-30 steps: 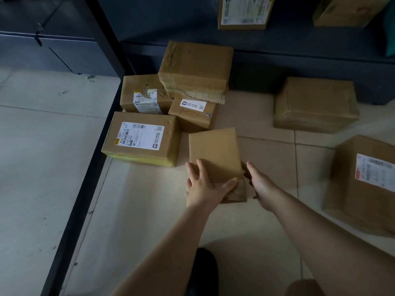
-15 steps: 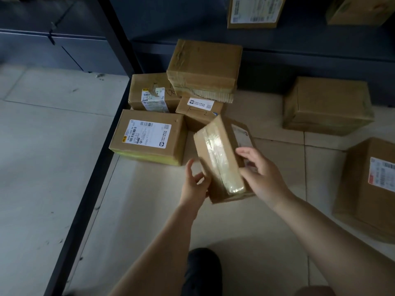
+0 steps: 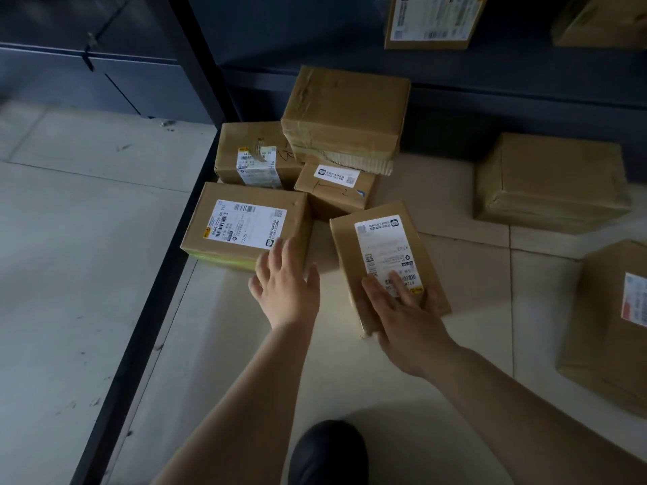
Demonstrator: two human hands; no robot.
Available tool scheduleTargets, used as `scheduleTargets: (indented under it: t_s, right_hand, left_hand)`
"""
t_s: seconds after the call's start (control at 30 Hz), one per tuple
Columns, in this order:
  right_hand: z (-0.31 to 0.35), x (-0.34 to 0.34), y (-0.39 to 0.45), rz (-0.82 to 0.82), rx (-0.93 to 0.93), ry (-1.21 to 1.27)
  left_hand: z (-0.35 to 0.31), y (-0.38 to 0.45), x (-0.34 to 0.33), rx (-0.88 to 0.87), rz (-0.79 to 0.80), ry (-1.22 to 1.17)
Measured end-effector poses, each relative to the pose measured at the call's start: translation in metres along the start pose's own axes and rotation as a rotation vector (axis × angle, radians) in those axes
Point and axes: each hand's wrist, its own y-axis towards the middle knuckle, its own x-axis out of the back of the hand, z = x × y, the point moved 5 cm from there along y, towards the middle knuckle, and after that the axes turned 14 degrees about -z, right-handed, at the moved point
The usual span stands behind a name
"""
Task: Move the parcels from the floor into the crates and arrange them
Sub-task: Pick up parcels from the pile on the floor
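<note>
A small cardboard parcel (image 3: 381, 239) lies flat on the tiled floor, label side up. My right hand (image 3: 402, 316) rests on its near end with fingers laid straight over the label. My left hand (image 3: 287, 288) hovers open just left of it, fingertips at the near right corner of a larger labelled parcel (image 3: 245, 225). Behind these sit a taped parcel (image 3: 255, 155), a small labelled parcel (image 3: 336, 190), and a plain parcel (image 3: 345, 113) stacked on top of them. No crate shows in this view.
Two more parcels lie on the floor to the right, one plain (image 3: 549, 180) and one labelled (image 3: 609, 327). A dark shelf (image 3: 315, 47) at the back holds a labelled box (image 3: 430, 19). A dark metal rail (image 3: 140, 327) runs diagonally on the left. My shoe (image 3: 329, 453) is below.
The small parcel was turned over from its plain side, through its edge, to label up, and now lies flat. My left hand let go and moved left toward the big labelled parcel.
</note>
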Motion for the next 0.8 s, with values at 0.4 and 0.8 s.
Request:
scheduleTargets:
  t_s: [0.4,0.8]
  right_hand:
    - [0.012,0.026,0.030,-0.388,-0.161,0.191]
    - [0.104,0.001,0.069,-0.231,-0.254,0.484]
  left_hand:
    - [0.079,-0.010,0.010,-0.372,0.133,0.109]
    - [0.132,-0.019,0.024,0.623,0.209,-0.506]
